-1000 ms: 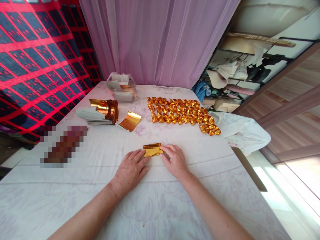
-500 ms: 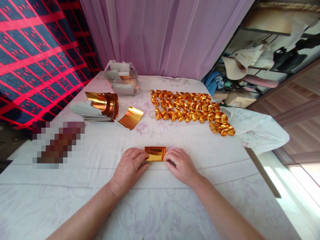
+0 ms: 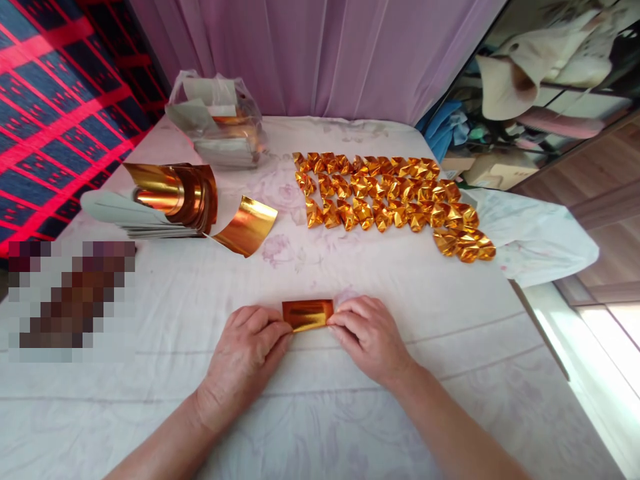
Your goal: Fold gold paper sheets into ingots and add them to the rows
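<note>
A small folded piece of gold foil paper [image 3: 308, 316] lies between my hands near the middle of the cloth-covered table [image 3: 210, 280]. My left hand [image 3: 250, 347] pinches its left end between thumb and fingers. At the other end, the fingertips of my right hand [image 3: 370, 337] are closed on its lower right corner. Beyond my hands a single loose sheet of gold foil paper [image 3: 247, 227] lies curled, beside a bent stack of gold foil sheets [image 3: 195, 193] with pale backs.
Rows of folded gold foil pieces [image 3: 370, 212] spread across the back right. A clear plastic bag [image 3: 225, 127] with more sheets stands at the back left. A white bag [image 3: 545, 237] sits at the right edge, near shelves with a hat [image 3: 510, 80]. A purple curtain [image 3: 320, 60] hangs behind.
The view has moved closer and tilted down, so the table's things look larger. Both hands still grip the ends of the folded foil paper, which now sits slightly tilted.
</note>
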### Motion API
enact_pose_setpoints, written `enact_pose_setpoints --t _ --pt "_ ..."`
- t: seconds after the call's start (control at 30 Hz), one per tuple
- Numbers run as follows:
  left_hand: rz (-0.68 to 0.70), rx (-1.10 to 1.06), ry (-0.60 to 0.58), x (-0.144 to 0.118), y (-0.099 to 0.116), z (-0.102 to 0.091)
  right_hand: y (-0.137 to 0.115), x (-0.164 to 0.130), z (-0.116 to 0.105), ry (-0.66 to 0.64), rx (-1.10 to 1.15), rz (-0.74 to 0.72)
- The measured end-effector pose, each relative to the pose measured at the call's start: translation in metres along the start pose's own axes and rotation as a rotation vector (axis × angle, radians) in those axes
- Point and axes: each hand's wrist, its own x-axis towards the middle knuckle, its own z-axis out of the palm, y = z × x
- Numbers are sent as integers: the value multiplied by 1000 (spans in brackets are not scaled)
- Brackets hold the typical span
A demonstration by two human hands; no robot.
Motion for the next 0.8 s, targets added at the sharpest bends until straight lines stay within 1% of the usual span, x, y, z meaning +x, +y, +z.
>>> enact_pose_setpoints --t 0.13,0.33,0.5,0.63,0.8 --pt "-66 -48 2 3 3 0 -2 0 0 7 -30 75" --pt "-144 -63 -17 3 4 4 -7 1 2 13 -71 120" --pt "-179 -10 -22 5 7 7 -12 3 4 10 -117 153" --pt "-200 48 -64 9 9 7 -14 3 6 48 -114 175" --pt "-216 76 -69 12 10 7 -15 3 9 65 -114 215"
